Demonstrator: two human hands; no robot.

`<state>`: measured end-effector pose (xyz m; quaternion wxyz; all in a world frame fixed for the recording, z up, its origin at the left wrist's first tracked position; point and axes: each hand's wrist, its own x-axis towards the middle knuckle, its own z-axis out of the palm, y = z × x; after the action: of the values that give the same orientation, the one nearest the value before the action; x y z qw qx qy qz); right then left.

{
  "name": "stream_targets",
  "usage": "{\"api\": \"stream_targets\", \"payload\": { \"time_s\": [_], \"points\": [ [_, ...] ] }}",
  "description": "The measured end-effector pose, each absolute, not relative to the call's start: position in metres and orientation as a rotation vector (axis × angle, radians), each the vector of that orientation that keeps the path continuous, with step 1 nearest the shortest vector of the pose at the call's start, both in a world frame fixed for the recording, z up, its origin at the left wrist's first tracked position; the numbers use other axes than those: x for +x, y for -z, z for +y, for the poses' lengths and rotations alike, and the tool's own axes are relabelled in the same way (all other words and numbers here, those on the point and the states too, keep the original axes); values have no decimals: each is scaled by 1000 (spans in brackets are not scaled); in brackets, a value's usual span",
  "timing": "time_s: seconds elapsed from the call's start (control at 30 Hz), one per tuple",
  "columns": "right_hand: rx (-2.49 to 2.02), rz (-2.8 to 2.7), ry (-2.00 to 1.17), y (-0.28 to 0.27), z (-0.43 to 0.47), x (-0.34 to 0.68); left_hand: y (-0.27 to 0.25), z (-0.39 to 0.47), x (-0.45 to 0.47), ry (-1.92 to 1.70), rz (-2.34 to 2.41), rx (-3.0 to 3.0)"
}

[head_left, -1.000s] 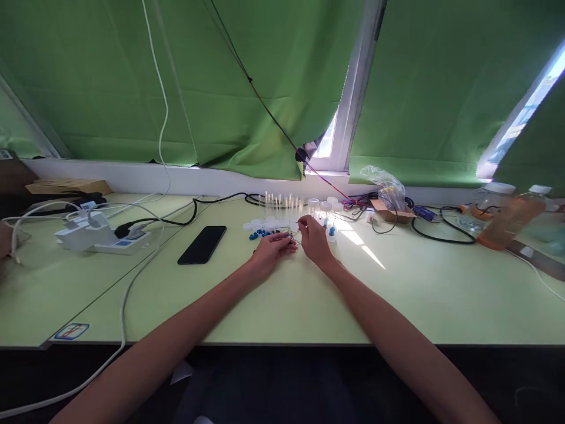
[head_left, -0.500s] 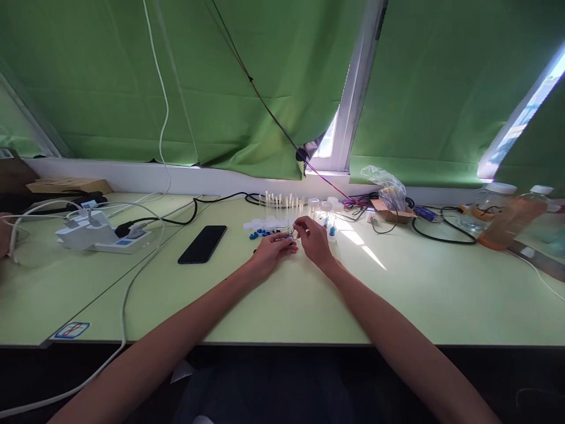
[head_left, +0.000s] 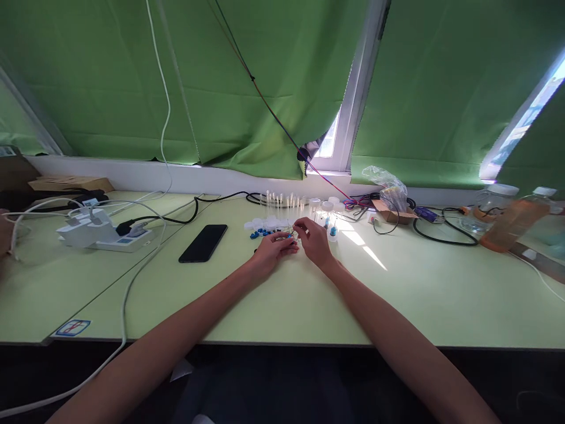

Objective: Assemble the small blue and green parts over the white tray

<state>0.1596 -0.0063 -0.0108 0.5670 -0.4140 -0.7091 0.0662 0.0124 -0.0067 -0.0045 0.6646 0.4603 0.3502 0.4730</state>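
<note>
Close together over the desk, my two hands meet at a small blue piece with thin wire-like parts (head_left: 290,235). My left hand (head_left: 270,253) has its fingers closed around it from the left. From the right, my right hand (head_left: 314,242) pinches thumb and forefinger at the thin parts; what exactly sits between those fingertips is too small to tell. Just behind stand several clear tubes (head_left: 282,205). Small blue pieces (head_left: 257,234) and white caps (head_left: 252,225) lie left of them. A clear container with a blue part inside (head_left: 332,231) stands beyond my right hand.
A black phone (head_left: 203,243) lies on the desk (head_left: 282,312) to the left, near a white power strip (head_left: 128,241) and cables. At right are a small cardboard box (head_left: 391,213), black cables and large bottles (head_left: 514,224). Another person's hand (head_left: 4,232) shows at the far left edge.
Both hands keep almost the same pose at the small blue piece. The whole view has shifted very slightly; nothing is visibly picked up or let go.
</note>
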Motion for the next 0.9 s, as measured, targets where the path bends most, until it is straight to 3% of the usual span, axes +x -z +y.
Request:
{"api": "stream_targets", "payload": {
  "time_s": [0.9],
  "points": [
    [-975, -1657, -213, 13, -5, 159, 5, -7, 12, -1093, 790, 1040]
  ]
}}
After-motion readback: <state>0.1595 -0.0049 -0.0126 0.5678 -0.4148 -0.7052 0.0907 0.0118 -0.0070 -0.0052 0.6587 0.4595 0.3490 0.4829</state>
